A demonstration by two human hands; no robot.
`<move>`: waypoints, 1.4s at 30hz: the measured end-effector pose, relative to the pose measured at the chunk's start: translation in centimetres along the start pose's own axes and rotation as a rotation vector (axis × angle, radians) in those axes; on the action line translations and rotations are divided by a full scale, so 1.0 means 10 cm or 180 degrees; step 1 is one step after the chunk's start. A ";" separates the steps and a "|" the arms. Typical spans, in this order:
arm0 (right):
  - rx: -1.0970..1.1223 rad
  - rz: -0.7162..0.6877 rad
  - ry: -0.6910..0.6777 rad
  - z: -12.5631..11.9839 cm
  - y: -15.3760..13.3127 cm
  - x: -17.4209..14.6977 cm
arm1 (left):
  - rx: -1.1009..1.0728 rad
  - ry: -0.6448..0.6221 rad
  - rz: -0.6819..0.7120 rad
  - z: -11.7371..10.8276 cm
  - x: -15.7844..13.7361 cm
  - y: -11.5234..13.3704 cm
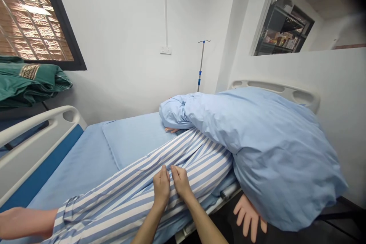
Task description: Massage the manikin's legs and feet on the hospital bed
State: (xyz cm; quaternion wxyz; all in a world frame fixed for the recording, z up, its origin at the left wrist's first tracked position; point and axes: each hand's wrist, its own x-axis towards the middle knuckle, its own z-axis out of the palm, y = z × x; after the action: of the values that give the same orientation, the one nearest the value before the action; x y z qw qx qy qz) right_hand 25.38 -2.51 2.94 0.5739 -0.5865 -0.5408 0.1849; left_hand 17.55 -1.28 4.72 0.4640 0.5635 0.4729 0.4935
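My left hand (pixel 161 186) and my right hand (pixel 180 181) are held close together, a narrow gap between them. Both have their fingers curled in and thumbs on top, and I see nothing in them. They are over the blue-and-white striped trousers (pixel 137 173) of a figure that looks like a care manikin, lying on its back. A light blue quilt (pixel 257 133) covers its upper body and head. From under the quilt show one manikin hand (pixel 248 215), hanging over the near bed side, and part of another (pixel 171 130) on the far side. One bare foot (pixel 23 221) sticks out at the left.
The bed has a blue sheet (pixel 94 152), a white-and-blue footboard (pixel 37 152) and a white headboard (pixel 274 87). Behind it stand an IV pole (pixel 201 61) and a wall with a socket (pixel 166 50). Folded green fabric (pixel 34 84) lies at the left below a window.
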 end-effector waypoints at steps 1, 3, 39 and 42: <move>0.0059 0.0007 -0.0010 0.00 0.00 0.00 | -0.0099 0.0021 -0.0002 0.04 0.00 0.03; 0.0182 0.0040 -0.0022 -0.01 0.00 0.00 | -0.0110 0.0096 -0.0035 0.12 0.00 0.04; 0.0165 0.0234 0.0347 -0.18 0.14 0.14 | 0.0046 -0.0152 0.0123 0.40 0.05 -0.01; 0.0271 0.0292 0.0467 -0.16 0.16 0.13 | 0.0439 -0.0067 0.0215 0.44 0.00 -0.10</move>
State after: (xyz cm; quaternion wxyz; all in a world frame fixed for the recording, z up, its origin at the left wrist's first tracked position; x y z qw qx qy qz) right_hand 27.89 -1.78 2.55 0.6273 -0.5977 -0.4616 0.1902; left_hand 21.90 -1.42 3.41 0.4121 0.6150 0.4815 0.4692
